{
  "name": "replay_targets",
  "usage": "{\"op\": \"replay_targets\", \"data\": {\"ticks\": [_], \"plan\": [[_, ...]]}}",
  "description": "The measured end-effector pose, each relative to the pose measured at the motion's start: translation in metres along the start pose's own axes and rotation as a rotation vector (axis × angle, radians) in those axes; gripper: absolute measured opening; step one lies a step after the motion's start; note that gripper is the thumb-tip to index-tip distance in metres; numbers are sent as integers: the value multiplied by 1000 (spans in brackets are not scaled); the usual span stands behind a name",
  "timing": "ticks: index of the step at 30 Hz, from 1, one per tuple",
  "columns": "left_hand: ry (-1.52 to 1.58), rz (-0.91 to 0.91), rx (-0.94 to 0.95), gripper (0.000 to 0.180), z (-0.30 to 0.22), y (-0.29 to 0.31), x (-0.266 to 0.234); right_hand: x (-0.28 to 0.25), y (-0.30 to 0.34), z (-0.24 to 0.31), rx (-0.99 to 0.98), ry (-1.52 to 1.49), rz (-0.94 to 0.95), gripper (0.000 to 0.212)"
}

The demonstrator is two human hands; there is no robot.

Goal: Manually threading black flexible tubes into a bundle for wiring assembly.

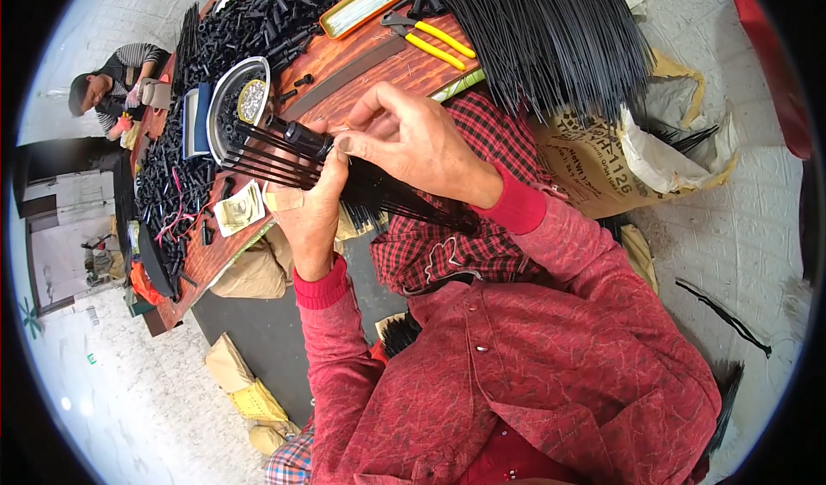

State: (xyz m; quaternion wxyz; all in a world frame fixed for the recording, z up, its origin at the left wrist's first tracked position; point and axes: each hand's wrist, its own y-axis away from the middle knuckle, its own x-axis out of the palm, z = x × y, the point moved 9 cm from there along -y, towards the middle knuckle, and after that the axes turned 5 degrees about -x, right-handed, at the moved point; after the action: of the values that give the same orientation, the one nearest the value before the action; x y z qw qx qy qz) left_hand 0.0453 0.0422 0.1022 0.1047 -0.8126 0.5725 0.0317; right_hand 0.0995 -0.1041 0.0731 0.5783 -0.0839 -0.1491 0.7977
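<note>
My left hand (308, 214), with a tan strip around one finger, is closed around a bundle of thin black ribs (268, 160) that looks like part of an umbrella frame. A ridged black tubular fitting (306, 138) sits at the ribs, just above my left thumb. More ribs trail down to the right, below my right hand (422, 145). Its thumb and forefinger pinch together at the end of the fitting; whatever is between them is too small to make out. The bundle is held over the table's near edge, above my lap.
Yellow-handled pliers (437, 45), an orange-rimmed tray (327, 27) and a flat metal bar (344, 77) lie on the red table. A metal bowl (215, 111) and heaped black tubes (249, 33) are left. Long black rods (533, 33) overhang at right, near a sack (585, 171). Another person (129, 76) works far left.
</note>
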Motion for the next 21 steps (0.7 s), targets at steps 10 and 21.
{"op": "replay_targets", "data": {"ticks": [10, 21], "plan": [[-75, 65, 22, 30, -6, -5, 1, 1, -30, 19, -117, 291, 228, 25], [-33, 114, -1, 37, 5, -8, -7, 8, -29, 15, -166, 319, 153, 25]]}}
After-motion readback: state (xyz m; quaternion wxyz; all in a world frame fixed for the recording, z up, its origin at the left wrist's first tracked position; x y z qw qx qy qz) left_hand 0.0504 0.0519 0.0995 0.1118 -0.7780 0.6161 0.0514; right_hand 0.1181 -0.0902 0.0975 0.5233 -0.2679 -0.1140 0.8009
